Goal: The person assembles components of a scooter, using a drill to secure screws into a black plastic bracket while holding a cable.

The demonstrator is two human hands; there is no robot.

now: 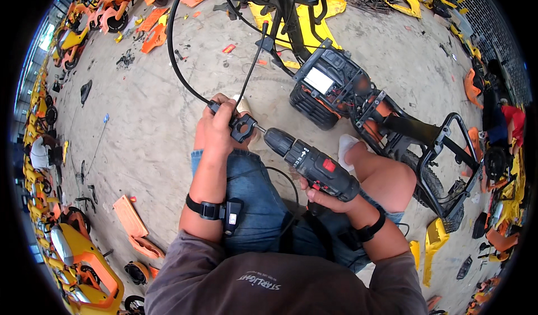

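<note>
My left hand (217,127) grips a black brake lever clamp (242,129) in front of my knees. A long black cable (170,40) arcs up from it, and a thin black lever (250,63) rises beside my fingers. In my right hand (334,202) is a black cordless drill (305,161) with a red button, my fingers wrapped round its handle. The drill's bit (259,128) points left and meets the clamp's right side; the exact contact is too small to tell. A stripped scooter frame (403,127) lies just beyond the drill.
The scooter's black tyre (314,107) sits near my right foot. A yellow panel (314,21) lies under the steering column. Orange panels (130,217) rest on the concrete floor at left. Yellow and orange scooters (84,264) line the left side, with scattered parts around.
</note>
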